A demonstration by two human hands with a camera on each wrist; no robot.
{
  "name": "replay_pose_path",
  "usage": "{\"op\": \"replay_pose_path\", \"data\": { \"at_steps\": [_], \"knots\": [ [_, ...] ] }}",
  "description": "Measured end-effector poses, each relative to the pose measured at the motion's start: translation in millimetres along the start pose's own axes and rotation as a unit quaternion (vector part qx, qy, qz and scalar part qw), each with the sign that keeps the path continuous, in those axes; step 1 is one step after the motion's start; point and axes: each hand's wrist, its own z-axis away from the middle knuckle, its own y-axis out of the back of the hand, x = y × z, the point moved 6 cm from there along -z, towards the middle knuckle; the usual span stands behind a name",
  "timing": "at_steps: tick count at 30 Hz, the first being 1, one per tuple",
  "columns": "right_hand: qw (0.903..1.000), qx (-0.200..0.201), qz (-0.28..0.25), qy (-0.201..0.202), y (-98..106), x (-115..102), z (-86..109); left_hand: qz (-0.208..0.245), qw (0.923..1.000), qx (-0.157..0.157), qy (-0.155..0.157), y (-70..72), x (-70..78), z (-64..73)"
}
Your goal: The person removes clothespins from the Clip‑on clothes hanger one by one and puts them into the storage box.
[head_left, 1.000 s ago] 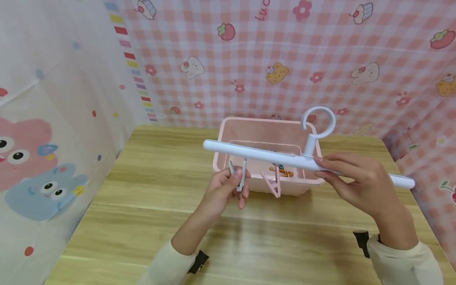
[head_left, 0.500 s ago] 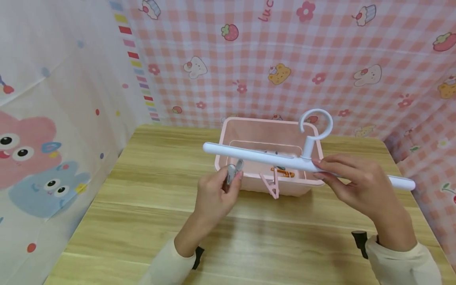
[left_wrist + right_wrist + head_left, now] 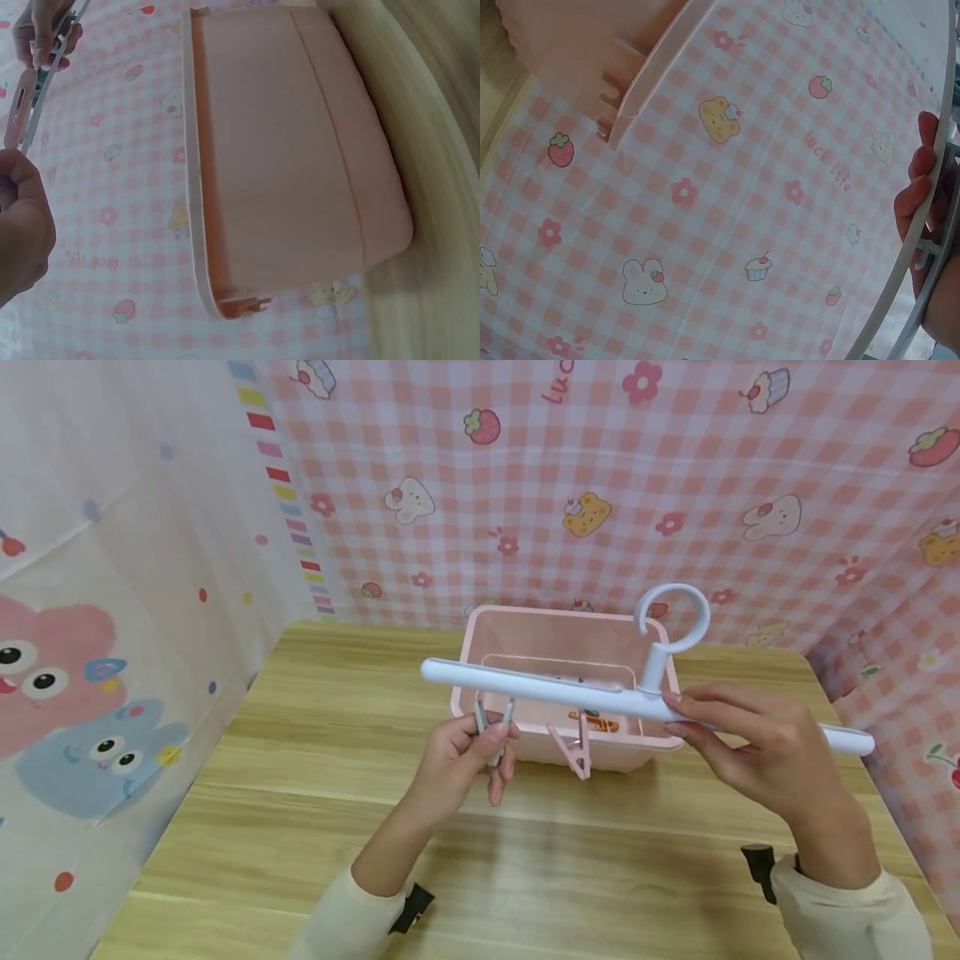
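My left hand [image 3: 453, 768] pinches a small grey clothespin [image 3: 508, 715] between thumb and fingers. The clothespin's two arms point up in a V, just under the left half of a white clothes hanger [image 3: 525, 682]. With thumb and fingertips, my right hand [image 3: 765, 739] grips the hanger's bar to the right of its round hook [image 3: 705, 618], holding it over the basket with its right end lower. A pink clothespin [image 3: 585, 752] hangs from the bar's underside. In the left wrist view this pink clothespin [image 3: 21, 109] shows between both hands.
Behind the hanger, a pink plastic basket [image 3: 555, 612] stands on the wooden table [image 3: 315, 827]. Inside lie an orange clothespin [image 3: 596, 722] and other small pieces, partly hidden. A pink checked cloth [image 3: 450, 468] hangs close behind; a white printed cloth [image 3: 165, 577] is at left.
My left hand turned over with the grey clothespin, then turned back so the V shows again. The right hand and hanger stay nearly in place.
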Motion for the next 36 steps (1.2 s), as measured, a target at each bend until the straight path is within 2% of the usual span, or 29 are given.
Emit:
{"op": "replay_pose_path", "data": {
  "at_steps": [3, 6, 8, 11, 13, 14, 15, 16, 17, 19, 20, 21, 23, 24, 25, 26, 27, 28, 29, 30, 31, 32, 33, 34, 35, 36],
  "knots": [
    [1.0, 0.004, -0.007, 0.001, 0, 0, -0.5, 0.052, 0.9982, -0.024, 0.016, -1.5, -1.0, 0.8],
    [0.9999, 0.006, -0.009, 0.003, 0, -1, -0.8, 0.054, 0.9981, -0.026, 0.016, -1.2, -0.3, 1.1],
    [0.9999, 0.006, -0.009, 0.003, 0, 0, -0.9, 0.031, 0.9994, -0.014, 0.005, -0.4, 1.7, 0.9],
    [1.0, 0.004, -0.005, 0.004, 0, 0, -0.9, -0.037, 0.9988, 0.023, -0.021, 2.3, 4.8, 0.8],
    [1.0, 0.001, 0.001, 0.005, 0, 0, -0.8, -0.095, 0.9929, 0.05, -0.052, 3.9, 7.0, 1.0],
    [1.0, -0.001, 0.006, 0.005, 0, 0, -0.8, -0.133, 0.9863, 0.064, -0.072, 4.7, 8.6, 1.1],
    [0.9999, -0.003, 0.008, 0.006, 0, 0, -0.8, -0.178, 0.9761, 0.077, -0.099, 5.0, 10.8, 1.5],
    [0.9999, -0.006, 0.011, 0.006, -1, -1, -0.8, -0.222, 0.9624, 0.089, -0.129, 4.9, 13.4, 2.0],
    [0.9998, -0.008, 0.014, 0.007, -1, -1, -0.8, -0.266, 0.9454, 0.102, -0.158, 4.7, 15.8, 2.8],
    [0.9998, -0.013, 0.017, 0.007, -2, -1, -1.1, -0.347, 0.9036, 0.126, -0.217, 3.4, 20.8, 5.0],
    [0.9997, -0.016, 0.018, 0.007, -2, -1, -1.3, -0.386, 0.8788, 0.138, -0.244, 2.6, 23.0, 6.3],
    [0.9996, -0.019, 0.017, 0.008, -2, -1, -1.5, -0.416, 0.8573, 0.146, -0.266, 1.4, 24.4, 7.5],
    [0.9995, -0.024, 0.018, 0.008, -3, -2, -2.0, -0.46, 0.822, 0.154, -0.299, -1.2, 26.0, 9.4],
    [0.9995, -0.025, 0.018, 0.009, -3, -2, -2.3, -0.476, 0.8081, 0.156, -0.31, -2.3, 26.5, 10.2],
    [0.9994, -0.027, 0.017, 0.009, -4, -2, -2.5, -0.488, 0.7978, 0.158, -0.316, -3.2, 26.7, 10.8],
    [0.9994, -0.029, 0.019, 0.01, -4, -2, -2.6, -0.496, 0.7914, 0.161, -0.32, -3.7, 26.6, 11.3],
    [0.9993, -0.029, 0.021, 0.01, -4, -2, -2.7, -0.496, 0.7921, 0.162, -0.317, -3.6, 26.3, 11.4],
    [0.9993, -0.029, 0.023, 0.011, -4, -2, -2.8, -0.489, 0.7994, 0.161, -0.31, -3.1, 25.6, 11.4],
    [0.9992, -0.029, 0.026, 0.012, -4, -2, -2.8, -0.477, 0.8127, 0.158, -0.296, -2.0, 24.5, 11.0],
    [0.9991, -0.028, 0.029, 0.013, -4, -2, -2.8, -0.456, 0.8326, 0.153, -0.275, -0.5, 23.2, 10.2],
    [0.999, -0.027, 0.032, 0.014, -4, -2, -2.7, -0.425, 0.8584, 0.144, -0.248, 1.1, 21.3, 9.2],
    [0.9989, -0.026, 0.035, 0.015, -4, -2, -2.7, -0.386, 0.8873, 0.131, -0.216, 2.6, 18.8, 7.9],
    [0.9989, -0.025, 0.037, 0.015, -4, -2, -2.6, -0.344, 0.9148, 0.118, -0.176, 4.0, 15.9, 6.8],
    [0.9989, -0.023, 0.037, 0.016, -4, -2, -2.5, -0.299, 0.9389, 0.104, -0.134, 5.0, 12.7, 5.8],
    [0.9989, -0.023, 0.037, 0.015, -3, -2, -2.4, -0.255, 0.9583, 0.093, -0.09, 5.9, 9.1, 5.3],
    [0.999, -0.023, 0.036, 0.015, -4, -2, -2.3, -0.212, 0.9725, 0.084, -0.049, 6.4, 5.7, 5.1]
  ]
}}
